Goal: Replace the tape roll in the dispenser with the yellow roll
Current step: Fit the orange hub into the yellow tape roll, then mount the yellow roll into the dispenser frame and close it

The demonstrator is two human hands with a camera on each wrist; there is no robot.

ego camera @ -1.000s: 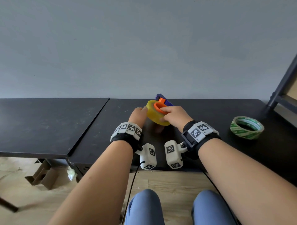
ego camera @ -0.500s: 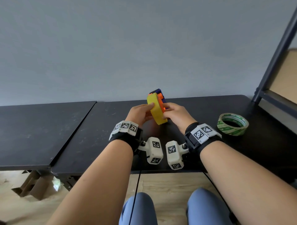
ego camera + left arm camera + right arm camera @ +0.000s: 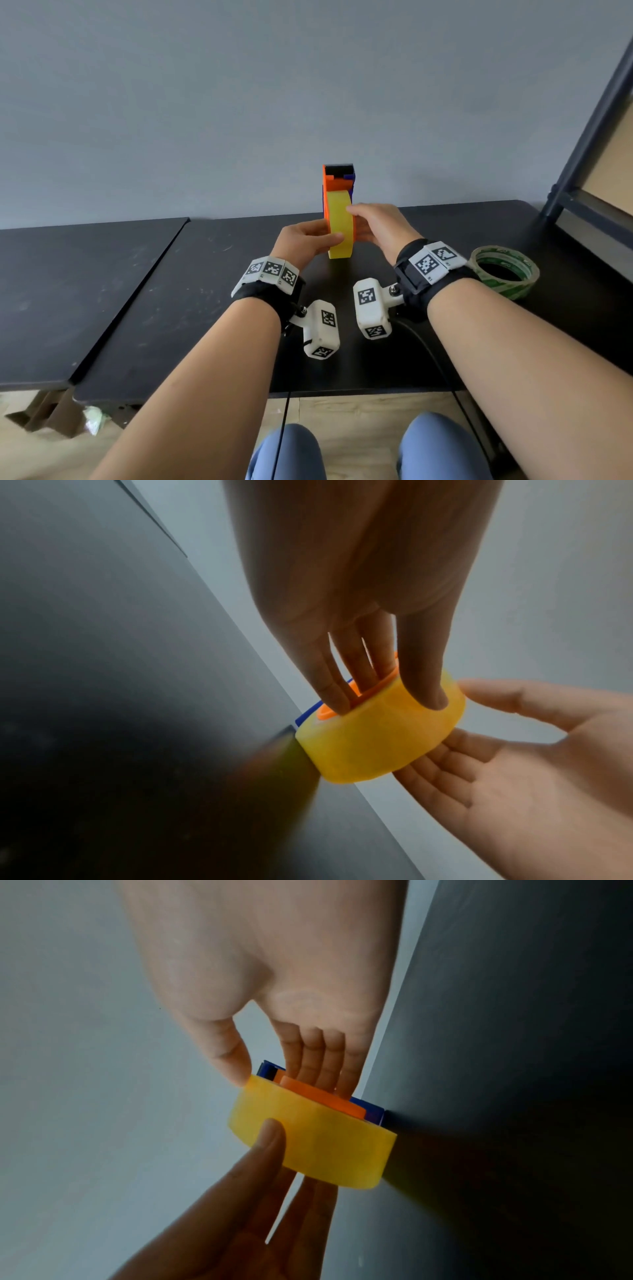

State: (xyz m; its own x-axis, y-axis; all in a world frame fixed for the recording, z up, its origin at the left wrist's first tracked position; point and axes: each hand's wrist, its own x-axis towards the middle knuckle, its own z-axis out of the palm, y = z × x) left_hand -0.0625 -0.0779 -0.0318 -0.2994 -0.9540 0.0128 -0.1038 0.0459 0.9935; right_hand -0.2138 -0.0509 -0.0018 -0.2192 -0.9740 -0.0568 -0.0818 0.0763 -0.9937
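I hold the yellow roll (image 3: 339,224) on the dispenser (image 3: 337,180) upright; left hand (image 3: 303,240) and right hand (image 3: 376,226) pinch it, fingers pressed together. Green roll's (image 3: 505,270) print is unreadable.

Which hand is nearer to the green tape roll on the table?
Right. The right hand is beside the green tape roll, apart from it; the left hand is beyond the yellow roll.

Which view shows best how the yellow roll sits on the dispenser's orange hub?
The left wrist view: the orange hub shows inside the core of the yellow roll. The right wrist view shows the roll's other face against orange and blue plastic. The head view shows it edge-on only.
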